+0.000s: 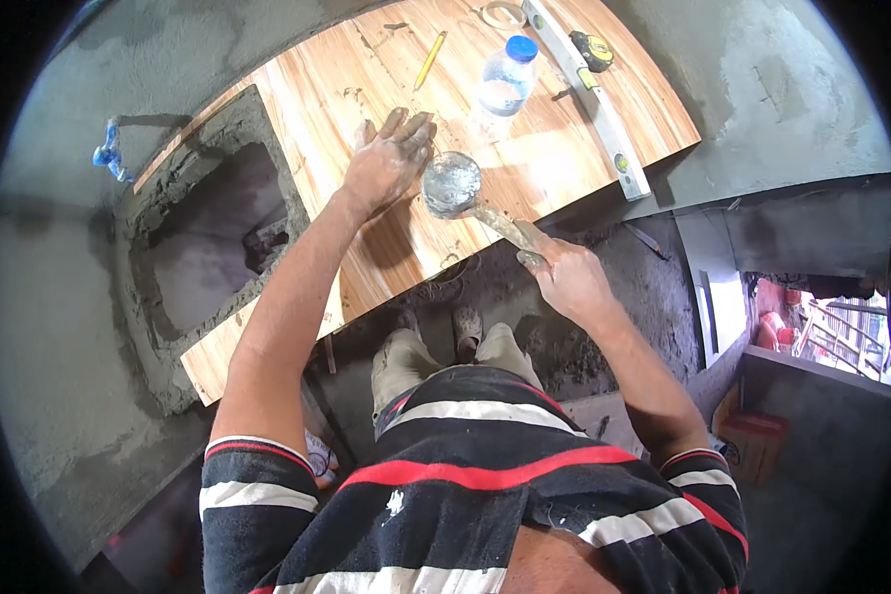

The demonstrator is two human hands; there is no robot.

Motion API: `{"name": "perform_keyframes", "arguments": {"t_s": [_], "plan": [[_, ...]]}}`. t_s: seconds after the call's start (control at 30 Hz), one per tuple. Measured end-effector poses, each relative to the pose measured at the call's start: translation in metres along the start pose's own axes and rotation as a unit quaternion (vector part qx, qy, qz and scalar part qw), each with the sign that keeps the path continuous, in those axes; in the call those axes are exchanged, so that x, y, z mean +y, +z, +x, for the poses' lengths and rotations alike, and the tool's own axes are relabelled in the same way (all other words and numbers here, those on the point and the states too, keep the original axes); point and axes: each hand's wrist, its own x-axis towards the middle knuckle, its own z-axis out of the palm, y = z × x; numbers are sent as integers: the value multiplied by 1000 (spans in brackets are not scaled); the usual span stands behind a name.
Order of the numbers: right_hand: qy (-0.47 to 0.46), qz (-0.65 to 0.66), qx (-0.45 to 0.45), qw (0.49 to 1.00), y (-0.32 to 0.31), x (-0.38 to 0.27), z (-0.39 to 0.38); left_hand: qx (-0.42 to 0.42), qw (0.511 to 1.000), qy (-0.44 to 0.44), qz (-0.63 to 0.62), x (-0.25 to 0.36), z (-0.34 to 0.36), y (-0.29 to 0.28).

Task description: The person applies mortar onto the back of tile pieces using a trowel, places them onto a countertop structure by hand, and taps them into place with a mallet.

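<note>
My right hand (pixel 569 282) is closed round the handle of a mallet (pixel 451 185), just off the near edge of the surface. The handle, crusted with grey, runs in over that edge, and the round, dusty head is over the surface, a little in from the edge — I can't tell whether it touches the wood. My left hand (pixel 386 163) is open, palm down on the surface, fingers loosely apart and gripping nothing, just left of the mallet's head.

The surface is a striped wood board (pixel 317 109). Beyond my left fingertips, toward the far edge, lies a yellow pencil (pixel 430 61). To the right of it stands a clear bottle (pixel 507 77) with a blue cap, part full. Further right, a level (pixel 604 129) lies across the board, its near end at the near edge, short of the right corner. A tape measure (pixel 592 49) sits just beside the level's right side; a pale ring (pixel 503 14) lies by the far edge.

At the board's left end there's an opening (pixel 218 223) with a rough grey rim — past it, a blue fitting (pixel 112 153) on the wall (pixel 59 287).
</note>
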Motion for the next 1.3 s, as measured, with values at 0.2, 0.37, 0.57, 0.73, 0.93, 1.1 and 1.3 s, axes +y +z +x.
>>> {"name": "perform_keyframes", "arguments": {"t_s": [0.2,0.37,0.57,0.73,0.93,1.1,1.3], "plan": [[-2,17,21,1000,2,-3,1,5,1000,-19,-25,0,-1,3],[8,7,3,1000,1,-5,0,-15,999,-27,-17,0,-1,3],[22,8,-13,1000,1,-6,1,17,999,-19,-30,0,-1,3],[43,68,-7,997,6,-5,6,-10,999,9,-29,-9,-2,-6],[26,108,67,992,1,-18,23,113,980,-98,-134,9,-49,-8],[48,32,-16,998,15,-44,74,28,993,-71,-85,73,-80,-4],[27,-43,-21,998,40,-40,126,101,987,-82,-98,83,-84,-8]]}}
